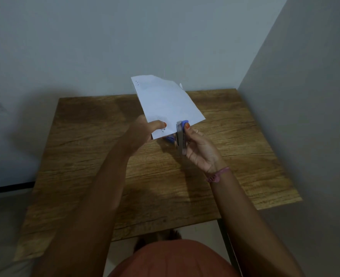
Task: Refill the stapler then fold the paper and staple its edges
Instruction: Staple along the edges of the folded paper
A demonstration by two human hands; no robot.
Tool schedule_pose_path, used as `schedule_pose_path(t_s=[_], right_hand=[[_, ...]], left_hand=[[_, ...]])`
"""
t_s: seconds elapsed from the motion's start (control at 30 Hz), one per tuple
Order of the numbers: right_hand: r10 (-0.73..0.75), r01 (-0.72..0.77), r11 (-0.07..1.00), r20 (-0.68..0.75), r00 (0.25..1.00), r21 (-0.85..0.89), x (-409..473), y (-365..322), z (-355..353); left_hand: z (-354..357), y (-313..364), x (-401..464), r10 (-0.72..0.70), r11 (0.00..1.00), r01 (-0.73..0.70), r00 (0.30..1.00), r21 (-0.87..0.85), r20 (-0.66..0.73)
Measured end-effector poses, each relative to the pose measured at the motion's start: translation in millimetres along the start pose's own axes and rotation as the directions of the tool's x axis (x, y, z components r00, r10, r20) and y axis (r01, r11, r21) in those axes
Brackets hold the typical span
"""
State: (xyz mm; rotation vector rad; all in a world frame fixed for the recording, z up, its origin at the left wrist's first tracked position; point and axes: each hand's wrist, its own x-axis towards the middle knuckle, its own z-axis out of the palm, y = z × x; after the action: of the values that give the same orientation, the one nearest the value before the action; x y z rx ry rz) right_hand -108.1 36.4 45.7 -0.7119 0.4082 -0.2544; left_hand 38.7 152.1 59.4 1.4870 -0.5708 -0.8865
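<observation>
Both hands were raised over the wooden table (245, 156): left hand (143, 132) pinched folded paper (165, 100); right hand (200, 148) gripped blue stapler (182, 136), its lower half hidden behind the sheet.

Folded white paper (166, 102) held aloft; blue stapler (180, 136) clamping near edge.

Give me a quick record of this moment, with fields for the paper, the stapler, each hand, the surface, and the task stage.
paper: white folded paper, held up above the table, not lying on it
stapler: blue and metal stapler, its front end at the paper's lower edge
left hand: left hand pinches the paper's lower left corner
right hand: right hand grips the stapler, thumb on its blue top
surface: wooden table
stage: stapling an edge; whether a staple is in cannot be told
</observation>
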Motion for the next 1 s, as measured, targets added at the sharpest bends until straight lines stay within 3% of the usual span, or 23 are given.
schedule_pose_path(t_s=[0.13, 0.27, 0.43, 0.53, 0.7, 1.0], right_hand=[[-0.008, 0.008, 0.999, -0.001, 1.0, 0.033, 2, 0, 2], [-0.03, 0.029, 0.998, 0.012, 0.999, 0.064, 3, -4, 3], [-0.074, 0.073, 0.996, 0.01, 0.997, 0.051, 2, -7, 7], [-0.077, 0.076, 0.996, 0.02, 0.997, 0.041, 2, -7, 9], [-0.095, 0.095, 0.995, 0.019, 0.995, -0.007, 3, -7, 11], [-0.127, 0.122, 0.986, -0.041, 0.991, -0.114, -1, -6, 14]], left_hand=[[4, 2, 0, 0.046, 0.997, -0.047, 0.999, -0.066, -0.005], [8, 3, -1, 0.14, 0.923, -0.12, 0.99, -0.366, 0.031], [18, -6, -8, 0.176, 0.851, -0.185, 0.982, -0.491, -0.063], [32, -17, -14, 0.138, 0.833, -0.16, 0.987, -0.53, -0.081], [55, -29, -19, 0.187, 0.771, -0.219, 0.975, -0.598, -0.116], [76, -28, -10, 0.159, 0.794, -0.248, 0.966, -0.556, -0.204]])
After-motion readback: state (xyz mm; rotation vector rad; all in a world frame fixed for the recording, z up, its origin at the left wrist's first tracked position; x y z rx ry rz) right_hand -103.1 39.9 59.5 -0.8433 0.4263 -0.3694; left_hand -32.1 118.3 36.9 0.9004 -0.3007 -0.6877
